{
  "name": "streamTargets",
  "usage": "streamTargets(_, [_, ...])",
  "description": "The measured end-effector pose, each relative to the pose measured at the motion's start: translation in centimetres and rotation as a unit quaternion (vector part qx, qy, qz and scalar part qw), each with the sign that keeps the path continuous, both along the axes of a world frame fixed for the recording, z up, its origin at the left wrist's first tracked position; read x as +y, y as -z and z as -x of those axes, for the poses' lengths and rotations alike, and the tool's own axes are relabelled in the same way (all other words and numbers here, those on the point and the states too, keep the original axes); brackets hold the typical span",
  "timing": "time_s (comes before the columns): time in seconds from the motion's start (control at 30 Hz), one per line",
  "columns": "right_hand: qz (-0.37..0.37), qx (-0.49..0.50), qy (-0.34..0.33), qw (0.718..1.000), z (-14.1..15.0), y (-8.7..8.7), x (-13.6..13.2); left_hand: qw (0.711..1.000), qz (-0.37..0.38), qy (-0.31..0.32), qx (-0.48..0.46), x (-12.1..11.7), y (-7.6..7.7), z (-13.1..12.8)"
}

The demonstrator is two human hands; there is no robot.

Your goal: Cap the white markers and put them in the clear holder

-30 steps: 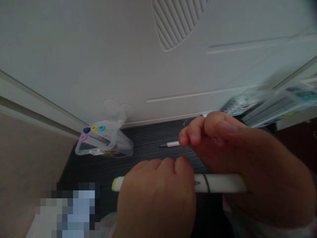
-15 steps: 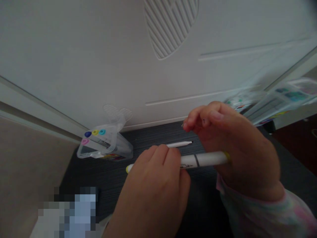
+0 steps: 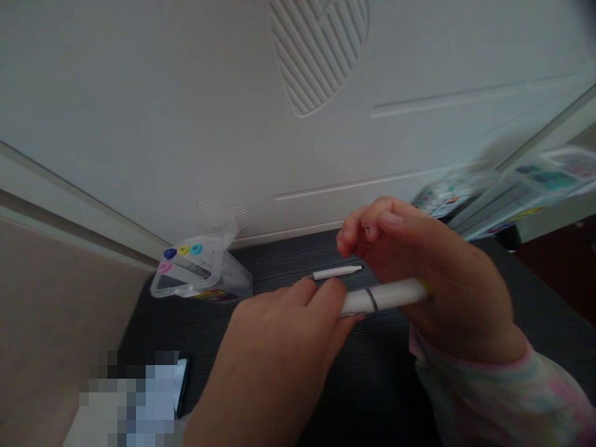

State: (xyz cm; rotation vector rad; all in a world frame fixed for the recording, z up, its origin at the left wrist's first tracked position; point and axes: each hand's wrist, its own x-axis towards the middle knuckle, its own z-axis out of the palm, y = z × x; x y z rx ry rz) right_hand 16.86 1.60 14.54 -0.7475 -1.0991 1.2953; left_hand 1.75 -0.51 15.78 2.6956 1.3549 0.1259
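Note:
A white marker (image 3: 391, 296) with a dark band and a yellow end lies across the middle of the head view. My left hand (image 3: 274, 347) is wrapped round it from above, hiding its left part. The yellow end meets the palm of my right hand (image 3: 442, 279). That hand is open, its fingers loosely bent above the marker and not around it. Behind my left knuckles, a thin white pen (image 3: 338, 272) with a dark tip rests on the dark table (image 3: 274, 254). To the left stands a clear plastic box (image 3: 237, 276) holding several markers with blue, yellow, light blue and pink ends.
A clear case (image 3: 512, 198) with coloured print stands at the right, beside a clear package (image 3: 442, 197) of small things. A white panel (image 3: 186, 112) with raised heart shapes rises behind the table. A phone-like dark edge (image 3: 183, 385) shows at lower left, partly pixelated.
My left hand has turned slightly, now covering the marker's left yellow end. My right hand has shifted a little left, its palm still at the other end.

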Motion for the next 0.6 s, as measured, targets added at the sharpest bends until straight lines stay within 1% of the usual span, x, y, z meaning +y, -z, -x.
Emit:
streamTargets(0.17, [0.005, 0.009, -0.007, 1.0, 0.06, 0.0, 0.07, 0.999, 0.002, 0.005, -0.035, -0.21, -0.01, 0.05])
streamTargets(0.37, [-0.003, 0.019, -0.004, 1.0, -0.08, 0.12, 0.06, 0.994, -0.046, 0.012, -0.098, -0.7, -0.05, 0.36])
streamTargets(0.6, [0.008, 0.026, -0.014, 1.0, 0.02, -0.06, -0.02, 0.992, -0.061, 0.019, -0.111, -0.23, -0.4, 0.16])
